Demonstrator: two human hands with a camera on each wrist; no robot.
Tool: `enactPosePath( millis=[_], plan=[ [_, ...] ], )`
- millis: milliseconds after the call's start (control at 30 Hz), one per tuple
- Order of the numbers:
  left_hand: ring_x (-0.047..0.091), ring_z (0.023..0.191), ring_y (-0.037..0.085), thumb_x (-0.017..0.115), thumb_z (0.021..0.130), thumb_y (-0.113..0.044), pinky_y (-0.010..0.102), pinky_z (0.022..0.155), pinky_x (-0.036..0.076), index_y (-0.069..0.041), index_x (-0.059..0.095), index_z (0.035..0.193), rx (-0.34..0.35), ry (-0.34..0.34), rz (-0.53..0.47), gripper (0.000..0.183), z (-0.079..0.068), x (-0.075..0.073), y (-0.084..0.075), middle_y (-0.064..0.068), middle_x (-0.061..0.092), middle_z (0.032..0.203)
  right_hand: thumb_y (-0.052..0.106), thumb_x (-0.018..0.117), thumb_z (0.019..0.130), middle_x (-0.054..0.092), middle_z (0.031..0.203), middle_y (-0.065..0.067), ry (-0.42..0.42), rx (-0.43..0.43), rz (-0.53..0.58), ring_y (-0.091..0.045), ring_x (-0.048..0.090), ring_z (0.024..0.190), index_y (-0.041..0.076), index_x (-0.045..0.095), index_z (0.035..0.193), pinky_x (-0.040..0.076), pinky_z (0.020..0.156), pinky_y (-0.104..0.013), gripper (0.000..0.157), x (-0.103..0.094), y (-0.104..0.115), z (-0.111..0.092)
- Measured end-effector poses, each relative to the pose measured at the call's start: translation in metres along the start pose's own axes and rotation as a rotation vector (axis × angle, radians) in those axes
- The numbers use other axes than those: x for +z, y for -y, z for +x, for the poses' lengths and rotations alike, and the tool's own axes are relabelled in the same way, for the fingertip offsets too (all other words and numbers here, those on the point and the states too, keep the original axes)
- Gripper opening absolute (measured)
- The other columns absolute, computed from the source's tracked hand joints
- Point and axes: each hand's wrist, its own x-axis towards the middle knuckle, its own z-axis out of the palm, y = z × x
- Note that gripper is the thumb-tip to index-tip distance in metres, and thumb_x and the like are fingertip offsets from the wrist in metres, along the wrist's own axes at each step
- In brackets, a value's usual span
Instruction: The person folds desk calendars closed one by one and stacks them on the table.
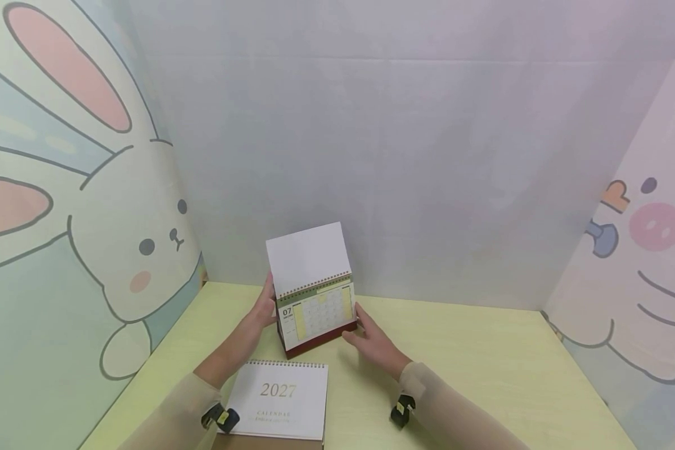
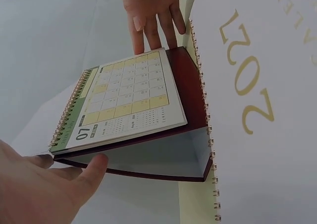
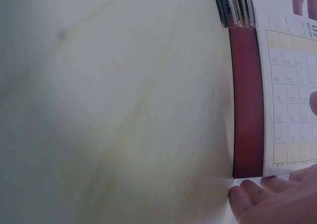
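A desk calendar [image 1: 322, 314] with a dark red stand stands on the table at an angle, its grid page marked 07. Above its spiral, a blank white sheet [image 1: 308, 257] sticks up. My left hand [image 1: 262, 307] is at the calendar's left side; in the left wrist view its thumb [image 2: 96, 168] lies by the stand's open side, and other fingers reach partly behind it. On the opposite side, my right hand [image 1: 375, 345] touches the lower right edge with extended fingers. Nearer to me lies a white spiral calendar [image 1: 281, 400] reading 2027, between my forearms.
The pale yellow table [image 1: 472, 362] reaches right of the calendars. A grey-white curtain [image 1: 427, 187] hangs behind, with a rabbit print [image 1: 118, 250] at left and another cartoon print [image 1: 624, 269] at right. Brown material [image 1: 267, 443] shows below the 2027 cover.
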Motion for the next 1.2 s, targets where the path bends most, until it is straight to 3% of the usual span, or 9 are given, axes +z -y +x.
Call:
enactPosePath(
  millis=[333,633,833,1033,1133,1200],
  plan=[
    [-0.009,0.173,0.035,0.012,0.119,-0.030,0.082,0.127,0.020,-0.039,-0.020,0.171,0.013,0.015,-0.018,0.062,-0.003,0.002,-0.001,-0.008,-0.009,0.185,0.044,0.051,0.114,0.013,0.185,0.004,0.008,0.017,0.051,-0.038,0.020,0.171,0.035,0.008,0.175,0.021,0.136,-0.065,0.075,0.001,0.001,0.001],
    [-0.012,0.173,0.030,0.012,0.119,-0.033,0.081,0.130,0.010,-0.041,-0.020,0.170,-0.025,0.009,-0.032,0.061,-0.005,0.004,-0.003,-0.013,-0.012,0.184,0.055,0.041,0.115,0.010,0.186,0.001,-0.001,0.075,0.052,-0.038,0.019,0.171,0.025,0.007,0.176,0.017,0.137,-0.066,0.077,-0.001,0.003,-0.001],
    [-0.008,0.173,0.034,0.015,0.119,-0.037,0.083,0.128,0.000,-0.043,-0.019,0.170,-0.055,-0.007,-0.024,0.062,-0.009,0.007,-0.004,-0.012,-0.013,0.184,0.060,0.039,0.114,0.009,0.186,0.001,0.005,0.079,0.071,-0.037,0.016,0.172,0.026,0.007,0.176,0.014,0.137,-0.067,0.078,-0.004,0.005,-0.003],
    [0.012,0.170,0.050,0.017,0.118,-0.046,0.086,0.124,-0.008,-0.048,-0.019,0.168,-0.109,-0.014,-0.005,0.062,-0.011,0.007,-0.006,-0.011,-0.017,0.183,0.063,0.033,0.114,0.009,0.186,0.003,0.008,0.080,0.054,-0.033,0.008,0.173,0.025,0.009,0.176,0.008,0.139,-0.064,0.076,-0.007,0.003,-0.001],
    [0.023,0.164,0.058,0.017,0.117,-0.048,0.085,0.124,-0.010,-0.048,-0.019,0.168,-0.136,-0.017,0.000,0.062,-0.013,0.007,-0.006,-0.010,-0.019,0.183,0.064,0.024,0.115,0.007,0.186,0.004,0.033,0.064,0.061,-0.031,0.005,0.174,0.023,0.008,0.176,0.010,0.139,-0.062,0.076,-0.009,-0.002,0.003],
    [0.023,0.164,0.057,0.017,0.117,-0.049,0.084,0.125,-0.011,-0.049,-0.018,0.168,-0.149,-0.019,0.000,0.062,-0.014,0.007,-0.007,-0.011,-0.020,0.182,0.064,0.020,0.115,0.008,0.186,0.003,0.046,0.054,0.085,-0.033,0.009,0.173,0.023,0.008,0.176,0.013,0.139,-0.062,0.074,-0.011,-0.003,0.005]
  ],
)
